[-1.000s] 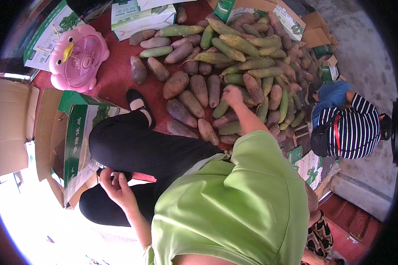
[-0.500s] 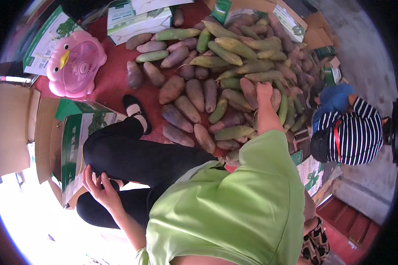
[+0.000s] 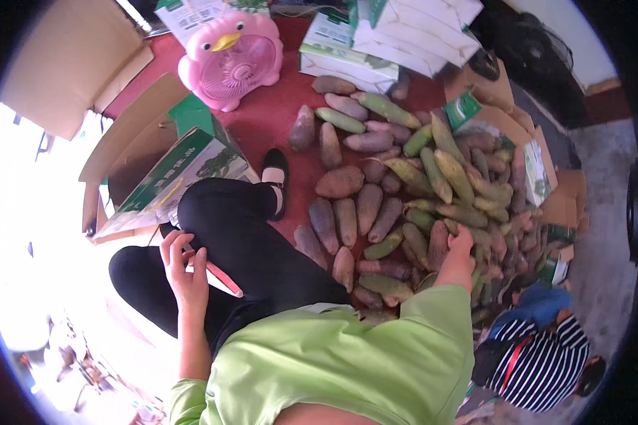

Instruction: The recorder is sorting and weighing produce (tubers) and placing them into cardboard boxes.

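Note:
A heap of long radishes (image 3: 368,209), some green and some dull purple, lies on the red floor in front of me. My right hand (image 3: 461,244) reaches into its near right side. Its fingers are bent down against a purple radish (image 3: 438,241), which still lies among the others; the fingertips are partly hidden. My left hand (image 3: 184,265) is raised beside my bent knee, fingers loosely curled and apart, with nothing visible in it. Behind it runs a narrow reddish edge (image 3: 225,278), partly covered by my legs.
An opened green-and-white carton (image 3: 191,170) stands left of my foot. Farther back are a pink animal-shaped fan (image 3: 237,64) and white boxes (image 3: 347,60). Cardboard flaps (image 3: 571,195) border the heap on the right. A person in a striped top (image 3: 539,365) is at the lower right.
My view has turned, so the heap sits lower and farther right. My left hand has lifted and its fingers have curled more. My right hand stays at the same part of the heap.

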Available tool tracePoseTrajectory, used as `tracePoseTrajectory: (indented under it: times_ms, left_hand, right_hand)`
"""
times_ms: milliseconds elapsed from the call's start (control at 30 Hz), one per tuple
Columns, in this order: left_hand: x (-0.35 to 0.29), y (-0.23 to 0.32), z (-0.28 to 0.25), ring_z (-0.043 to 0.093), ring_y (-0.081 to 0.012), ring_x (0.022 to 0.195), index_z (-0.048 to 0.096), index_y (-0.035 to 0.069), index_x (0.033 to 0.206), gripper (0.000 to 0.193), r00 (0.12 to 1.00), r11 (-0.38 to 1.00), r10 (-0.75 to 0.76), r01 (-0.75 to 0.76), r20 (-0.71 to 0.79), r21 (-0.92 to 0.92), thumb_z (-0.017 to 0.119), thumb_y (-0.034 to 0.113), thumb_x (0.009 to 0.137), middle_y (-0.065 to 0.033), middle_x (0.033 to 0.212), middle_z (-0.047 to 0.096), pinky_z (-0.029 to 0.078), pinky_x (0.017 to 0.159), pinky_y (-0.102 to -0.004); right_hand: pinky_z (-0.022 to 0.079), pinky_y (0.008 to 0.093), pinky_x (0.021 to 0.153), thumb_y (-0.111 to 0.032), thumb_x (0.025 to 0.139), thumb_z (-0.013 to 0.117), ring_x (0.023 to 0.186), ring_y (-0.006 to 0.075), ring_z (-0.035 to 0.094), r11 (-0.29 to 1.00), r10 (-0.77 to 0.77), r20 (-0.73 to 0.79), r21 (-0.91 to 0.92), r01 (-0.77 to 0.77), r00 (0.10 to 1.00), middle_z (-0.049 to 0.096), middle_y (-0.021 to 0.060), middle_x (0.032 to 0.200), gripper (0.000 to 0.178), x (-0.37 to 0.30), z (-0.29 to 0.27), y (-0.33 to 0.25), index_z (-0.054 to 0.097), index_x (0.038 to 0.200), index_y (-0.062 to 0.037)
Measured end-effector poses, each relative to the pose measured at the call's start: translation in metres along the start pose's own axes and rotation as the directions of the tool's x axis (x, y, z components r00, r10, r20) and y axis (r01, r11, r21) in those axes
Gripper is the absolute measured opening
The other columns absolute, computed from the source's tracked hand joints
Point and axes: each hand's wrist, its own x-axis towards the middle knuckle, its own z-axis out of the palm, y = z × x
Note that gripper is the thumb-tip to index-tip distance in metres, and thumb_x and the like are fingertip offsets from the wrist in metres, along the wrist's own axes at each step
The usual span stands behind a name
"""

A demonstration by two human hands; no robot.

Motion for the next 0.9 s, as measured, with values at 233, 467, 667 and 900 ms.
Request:
tracePoseTrajectory:
  times_ms: [233,467,667,900]
  left_hand:
    - [0.008,-0.002,0.002,0.055,-0.0233,0.099,0.056,0.003,0.1,0.03,1.0,1.0,0.013,-0.013,0.008,-0.015,0.065,-0.005,0.073,-0.0099,0.111,0.049,0.05,0.074,-0.0301]
    - [0.01,-0.006,-0.001,0.057,-0.0227,0.087,0.056,0.003,0.096,0.028,1.0,0.999,-0.004,0.003,-0.018,-0.035,0.068,-0.005,0.071,-0.0099,0.107,0.051,0.049,0.07,-0.0288]
    - [0.014,-0.008,-0.006,0.056,-0.0269,0.087,0.058,0.003,0.094,0.029,0.998,0.998,0.066,-0.066,-0.01,-0.011,0.07,-0.002,0.069,-0.0118,0.104,0.052,0.047,0.074,-0.0333]
    - [0.016,-0.018,-0.012,0.054,-0.0306,0.095,0.059,0.005,0.097,0.031,0.997,0.996,0.075,-0.074,0.02,-0.04,0.073,0.004,0.069,-0.0113,0.103,0.052,0.047,0.079,-0.0373]
  right_hand:
    - [0.042,0.0307,0.045,-0.023,0.076,0.071,0.067,0.0201,0.053,0.986,-0.168,0.025,0.027,0.167,0.985,0.055,0.0034,0.081,0.021,-0.02,-0.029,-0.015,0.06,0.091,-0.012]
    - [0.033,0.029,0.038,-0.034,0.073,0.073,0.054,0.0179,0.049,0.997,-0.072,0.128,0.014,0.07,0.989,0.056,0.0039,0.078,0.026,-0.088,-0.044,-0.037,0.057,0.08,-0.0138]
    - [0.045,0.0289,0.057,-0.027,0.077,0.075,0.065,0.0177,0.054,0.985,0.144,0.191,0.069,-0.16,0.971,0.059,0.0023,0.082,0.034,-0.126,-0.042,-0.028,0.055,0.095,-0.0071]
    - [0.048,0.0297,0.067,-0.025,0.081,0.071,0.075,0.0168,0.055,0.987,0.123,0.484,0.031,-0.157,0.866,0.062,0.0031,0.087,0.028,-0.128,-0.035,0.007,0.059,0.098,-0.0067]
